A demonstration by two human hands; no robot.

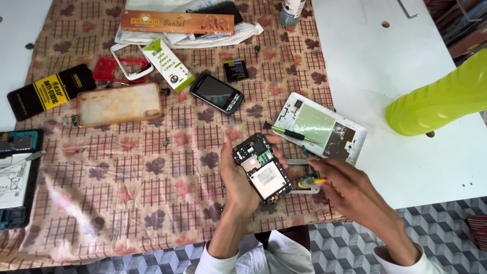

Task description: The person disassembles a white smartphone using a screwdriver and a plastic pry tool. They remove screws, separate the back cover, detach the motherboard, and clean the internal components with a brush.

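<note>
My left hand [238,180] holds a small opened phone [261,167] with its back off, circuit board and battery bay facing up. To its right, my right hand [350,190] pinches a small yellow-and-green tool [310,181] just above the tablecloth, beside the phone's lower right edge. A black screwdriver with a yellow-green shaft [286,132] lies on an opened white device [324,129] just beyond both hands.
On the patterned cloth [152,177] lie a black touchscreen phone [217,93], a worn clear phone case [119,104], a small battery [235,69], a red frame [109,68], boxes and packets at the back. A dismantled tablet [18,177] lies at the left edge, a green plastic object [436,101] at the right.
</note>
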